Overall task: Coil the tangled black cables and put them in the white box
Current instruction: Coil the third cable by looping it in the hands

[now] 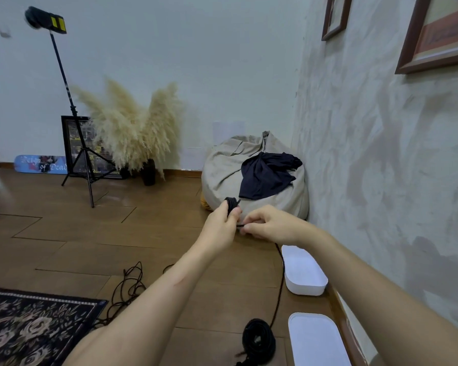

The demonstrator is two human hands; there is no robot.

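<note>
Cable coil point(232, 203) in left hand point(220, 225)

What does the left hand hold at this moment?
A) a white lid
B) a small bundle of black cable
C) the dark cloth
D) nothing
B: the left hand grips a small bundle of black cable, while the right hand pinches a strand right beside it.

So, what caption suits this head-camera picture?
Left hand holds a small black cable coil while the right hand pinches its trailing strand, near a white box.
</note>
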